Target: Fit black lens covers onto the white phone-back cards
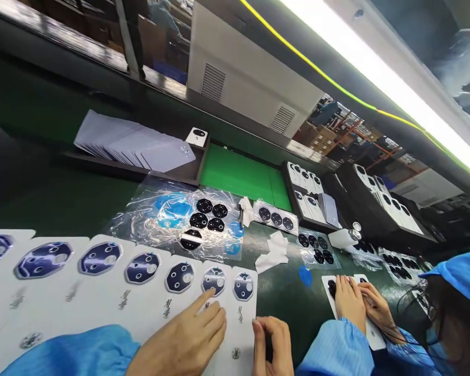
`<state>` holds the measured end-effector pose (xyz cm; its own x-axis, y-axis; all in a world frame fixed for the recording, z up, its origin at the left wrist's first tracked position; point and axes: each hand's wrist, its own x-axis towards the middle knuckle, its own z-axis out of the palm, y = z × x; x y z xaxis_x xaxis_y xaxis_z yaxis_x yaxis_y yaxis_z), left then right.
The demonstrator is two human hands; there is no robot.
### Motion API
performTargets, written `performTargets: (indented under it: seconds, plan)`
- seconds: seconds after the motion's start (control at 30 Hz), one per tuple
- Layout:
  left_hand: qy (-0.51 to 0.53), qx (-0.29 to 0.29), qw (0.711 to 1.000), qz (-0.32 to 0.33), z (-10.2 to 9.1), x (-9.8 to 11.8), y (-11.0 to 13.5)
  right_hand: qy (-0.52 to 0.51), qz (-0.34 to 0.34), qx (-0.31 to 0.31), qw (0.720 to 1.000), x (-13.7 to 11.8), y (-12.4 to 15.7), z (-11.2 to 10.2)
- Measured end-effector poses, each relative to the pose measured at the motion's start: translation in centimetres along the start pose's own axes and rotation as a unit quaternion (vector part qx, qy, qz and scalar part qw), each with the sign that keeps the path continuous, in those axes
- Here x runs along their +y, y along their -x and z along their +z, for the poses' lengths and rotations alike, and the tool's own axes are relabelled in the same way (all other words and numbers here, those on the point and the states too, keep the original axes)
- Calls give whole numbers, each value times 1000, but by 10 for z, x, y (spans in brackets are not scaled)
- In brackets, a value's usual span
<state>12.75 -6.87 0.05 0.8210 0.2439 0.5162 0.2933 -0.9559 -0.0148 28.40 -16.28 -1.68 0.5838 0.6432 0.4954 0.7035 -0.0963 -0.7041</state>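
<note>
A row of white phone back panels (241, 326) lies before me, each with a dark octagonal camera cover at its top. My left hand (184, 337) reaches over them from below. Its index fingertip touches the lower edge of the camera cover (214, 279) second from the right; the other fingers are loosely bent and hold nothing. Beside the rightmost panel is my right hand (274, 344), thumb and index fingertips close together in a pinch near the panel's edge. Whatever sits between those tips is too small to make out. The rightmost camera cover (243, 286) is untouched.
Black discs (206, 214) lie on clear plastic film behind the row. A dark tray (201, 164) holds grey sheets. White cloth (273, 250) and a white bottle (342, 237) stand farther right. At the right, a co-worker's hands (354, 303) rest on white panels.
</note>
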Motion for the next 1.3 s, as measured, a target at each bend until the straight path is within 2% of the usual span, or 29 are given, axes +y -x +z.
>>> performTargets:
  seconds: [0.07,0.17,0.3,0.53,0.63,0.73,0.93,1.13,1.3]
  plan:
    - [-16,2,1000,18,0,3,-14,-70,59,-25,996,-2,-16,-1]
    - [-27,30,999,10,3,2,-25,-161,149,-89,972,-1,-34,3]
    - [-6,72,997,-3,9,-1,-26,-194,224,-84,951,-1,-39,11]
    - [11,48,999,3,10,-4,-29,-169,188,-50,966,2,-31,20]
    - [6,15,1000,17,11,-4,-28,-161,175,-74,968,3,-34,18]
    - [-6,-11,1000,27,12,-4,-27,-127,123,-121,977,1,-39,15]
    - [13,13,1000,12,18,-3,-26,-38,9,-125,991,4,-38,18]
    - [-9,-17,1000,23,22,-1,-23,2,-12,-105,994,9,-28,23]
    - [-34,-32,998,31,21,1,-23,27,-45,-97,994,8,-29,23]
